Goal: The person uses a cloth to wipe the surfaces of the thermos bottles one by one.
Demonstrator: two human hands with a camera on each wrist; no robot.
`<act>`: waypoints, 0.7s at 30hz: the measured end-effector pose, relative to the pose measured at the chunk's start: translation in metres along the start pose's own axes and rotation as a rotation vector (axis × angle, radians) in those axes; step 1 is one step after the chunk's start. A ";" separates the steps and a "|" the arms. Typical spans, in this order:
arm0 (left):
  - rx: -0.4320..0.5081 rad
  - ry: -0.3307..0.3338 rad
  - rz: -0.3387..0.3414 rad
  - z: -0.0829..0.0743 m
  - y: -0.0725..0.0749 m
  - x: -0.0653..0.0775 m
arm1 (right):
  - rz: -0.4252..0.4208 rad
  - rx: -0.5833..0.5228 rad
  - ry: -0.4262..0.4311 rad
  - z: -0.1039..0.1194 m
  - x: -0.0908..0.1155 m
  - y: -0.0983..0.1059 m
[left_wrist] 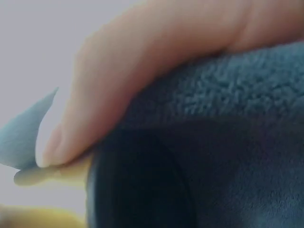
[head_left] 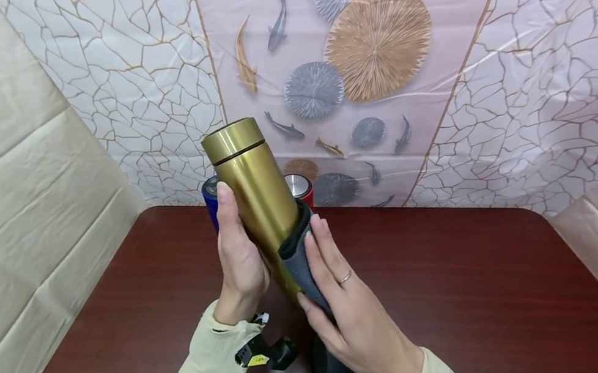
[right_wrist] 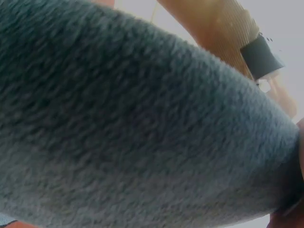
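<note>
A gold vacuum flask (head_left: 257,185), its lid on, is held up at a tilt over the table, lid end up and to the left. My left hand (head_left: 240,254) grips its body, with the thumb lying along the left side. On the lower right side, my right hand (head_left: 345,304) holds a dark grey cloth (head_left: 299,266) against the flask, and a ring shows on one finger. The cloth's lower end hangs beneath the right hand. In the left wrist view a bent finger (left_wrist: 109,85) presses on the fuzzy cloth (left_wrist: 228,85). Grey cloth (right_wrist: 142,123) fills most of the right wrist view.
Behind the flask stand a blue cylindrical container (head_left: 211,206) and a red one with a silver top (head_left: 299,186), both partly hidden. The dark red wooden table (head_left: 453,279) ends at a patterned backdrop (head_left: 153,74). Pale fabric (head_left: 14,213) hangs along the left side.
</note>
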State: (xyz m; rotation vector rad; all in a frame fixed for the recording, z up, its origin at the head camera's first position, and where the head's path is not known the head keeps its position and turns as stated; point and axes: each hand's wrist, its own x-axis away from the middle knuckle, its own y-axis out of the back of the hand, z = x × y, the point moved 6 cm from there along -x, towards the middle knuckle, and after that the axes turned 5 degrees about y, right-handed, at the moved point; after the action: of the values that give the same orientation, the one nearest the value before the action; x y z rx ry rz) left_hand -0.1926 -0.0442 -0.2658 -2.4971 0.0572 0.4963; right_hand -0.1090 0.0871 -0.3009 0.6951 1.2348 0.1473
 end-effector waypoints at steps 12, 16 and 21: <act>-0.010 -0.002 0.084 0.004 -0.003 0.000 | -0.172 -0.098 -0.158 -0.009 -0.001 0.024; -0.035 -0.039 -0.016 0.002 0.005 -0.001 | -0.226 -0.129 -0.080 -0.002 0.000 0.027; 0.003 -0.066 -0.056 -0.002 0.009 -0.002 | -0.190 -0.133 0.085 0.009 -0.006 0.024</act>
State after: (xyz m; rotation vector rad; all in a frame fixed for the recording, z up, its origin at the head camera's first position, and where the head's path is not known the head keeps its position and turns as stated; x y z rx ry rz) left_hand -0.1954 -0.0524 -0.2685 -2.4700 -0.0373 0.5537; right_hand -0.0965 0.0997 -0.2813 0.4577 1.3526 0.1011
